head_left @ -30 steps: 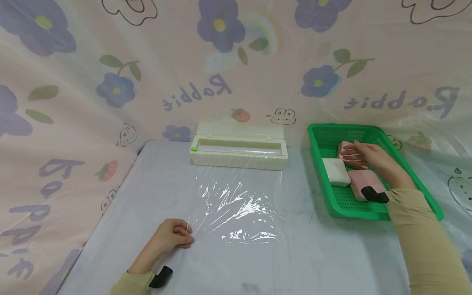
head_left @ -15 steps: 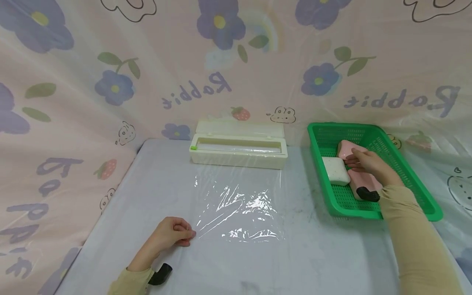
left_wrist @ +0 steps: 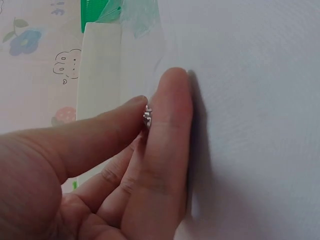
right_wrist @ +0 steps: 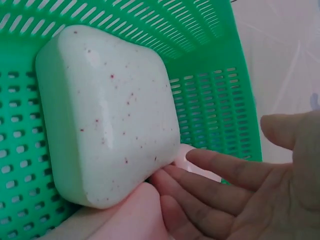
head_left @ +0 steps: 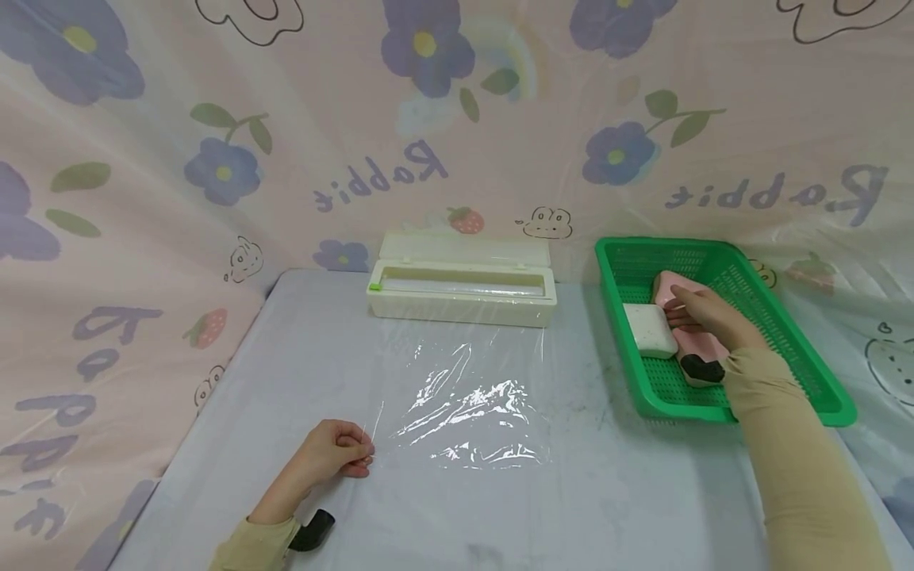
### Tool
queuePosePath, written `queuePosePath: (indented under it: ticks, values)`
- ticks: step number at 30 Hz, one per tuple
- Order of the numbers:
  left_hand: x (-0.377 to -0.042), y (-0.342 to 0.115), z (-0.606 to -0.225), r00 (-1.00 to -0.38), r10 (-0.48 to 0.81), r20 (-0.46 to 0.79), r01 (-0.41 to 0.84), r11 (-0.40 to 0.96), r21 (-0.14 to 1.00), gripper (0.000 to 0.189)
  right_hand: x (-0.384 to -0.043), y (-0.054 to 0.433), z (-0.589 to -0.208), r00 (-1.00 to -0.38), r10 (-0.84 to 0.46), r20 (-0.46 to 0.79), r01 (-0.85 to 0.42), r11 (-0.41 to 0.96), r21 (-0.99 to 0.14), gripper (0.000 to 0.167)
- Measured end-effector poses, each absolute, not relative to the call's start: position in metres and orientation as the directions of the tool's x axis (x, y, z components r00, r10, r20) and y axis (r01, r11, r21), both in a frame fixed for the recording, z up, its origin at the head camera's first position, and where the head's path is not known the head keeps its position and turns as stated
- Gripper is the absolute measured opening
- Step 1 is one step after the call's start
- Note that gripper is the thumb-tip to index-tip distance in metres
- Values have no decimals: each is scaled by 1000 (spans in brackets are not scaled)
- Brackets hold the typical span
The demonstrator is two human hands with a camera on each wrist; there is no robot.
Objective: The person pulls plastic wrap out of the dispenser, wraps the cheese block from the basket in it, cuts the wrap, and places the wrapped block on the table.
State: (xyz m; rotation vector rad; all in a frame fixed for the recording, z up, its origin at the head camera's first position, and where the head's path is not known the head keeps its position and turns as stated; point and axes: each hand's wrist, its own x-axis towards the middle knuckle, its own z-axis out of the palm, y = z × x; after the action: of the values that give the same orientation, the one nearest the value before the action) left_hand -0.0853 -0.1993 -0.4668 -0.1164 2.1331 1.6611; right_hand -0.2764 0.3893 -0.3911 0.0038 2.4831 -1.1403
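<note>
My left hand (head_left: 332,452) pinches the near left corner of a sheet of clear cling film (head_left: 471,404) low over the table. In the left wrist view a crumpled bit of the film (left_wrist: 148,116) shows between thumb and forefinger. The sheet runs back to a cream dispenser box (head_left: 460,309) with its lid up. Inside the green basket (head_left: 657,408), my right hand (head_left: 707,316) has loosely extended fingers beside a white, red-speckled, soap-like block (right_wrist: 115,115); I cannot tell whether they touch it. A pink block (head_left: 671,284) lies behind the hand, another pink block (head_left: 703,346) in front.
A pale cloth (head_left: 236,381) covers the table. Behind it and at the left hangs a printed curtain (head_left: 500,159), close to the dispenser and basket. The basket's raised walls surround the right hand.
My right hand has shifted left, from over the back pink block towards the white one, uncovering more of the back block. The film's creases have changed; my left hand has barely moved.
</note>
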Motion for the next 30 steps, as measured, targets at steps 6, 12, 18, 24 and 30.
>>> queuePosePath:
  ticks: [6,12,18,24,30]
  values:
    - [-85,-199,-468,-902,182,-391,-328,300,896,11,-273,387,-383,-916,-150,-372,208,615,-761,70]
    - [-84,-201,-468,-902,191,-386,-322,299,898,13,-273,385,-375,-927,-88,-364,265,532,-804,73]
    - [-85,-202,-468,-903,211,-375,-311,284,907,14,-272,387,-380,-924,-99,-370,244,593,-767,72]
    - [-85,-202,-468,-905,212,-368,-308,268,913,14,-270,385,-384,-925,-83,-371,259,576,-776,38]
    - [-85,-203,-468,-901,210,-381,-321,269,908,13,-266,389,-382,-918,-97,-384,235,646,-727,74]
